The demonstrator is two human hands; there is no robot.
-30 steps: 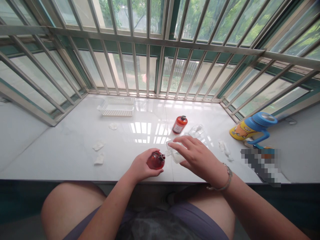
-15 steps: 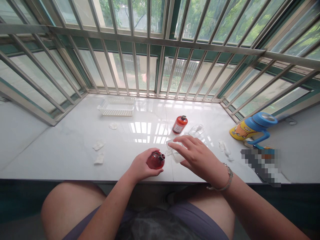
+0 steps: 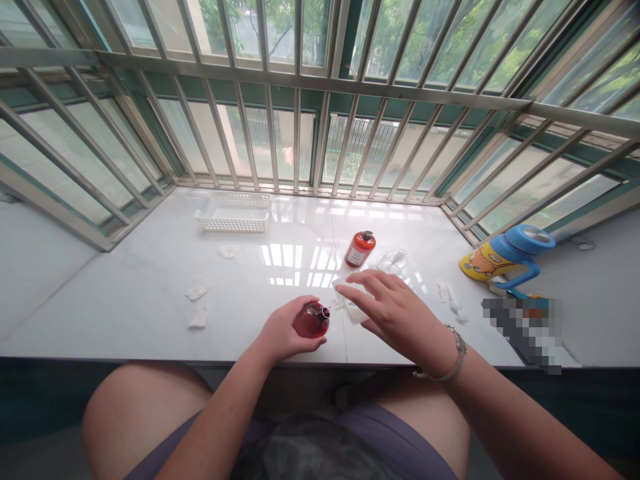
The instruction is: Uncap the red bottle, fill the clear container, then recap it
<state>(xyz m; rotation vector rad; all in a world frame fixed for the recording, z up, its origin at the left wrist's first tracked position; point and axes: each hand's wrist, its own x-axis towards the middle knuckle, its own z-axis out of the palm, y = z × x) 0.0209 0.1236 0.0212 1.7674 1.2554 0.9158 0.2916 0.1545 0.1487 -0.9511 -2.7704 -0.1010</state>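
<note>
My left hand [image 3: 284, 331] is wrapped round a dark red, see-through bottle [image 3: 311, 321], tilted with its black-rimmed neck toward the right. My right hand [image 3: 387, 303] grips a clear plastic bottle [image 3: 356, 313], also tipped, its narrow neck pointing left at the red bottle's mouth. The two necks are very close; whether they touch I cannot tell. Part of the clear bottle is hidden behind my right fingers. Just beyond that hand stands an orange-red bottle [image 3: 360, 250] with a white label and a dark top.
A white perforated basket [image 3: 234, 223] sits at the back left. Crumpled white tissues [image 3: 197, 290] lie on the left. Clear crumpled plastic [image 3: 393, 260] is behind my right hand. On the right are a yellow and blue flask [image 3: 505, 253] and a blurred-out dark object [image 3: 523, 330]. Metal bars [image 3: 295, 140] line the window.
The clear bottle in my right hand has shifted very slightly, its neck a touch nearer the red bottle's mouth. My left hand and the other things stay in place.
</note>
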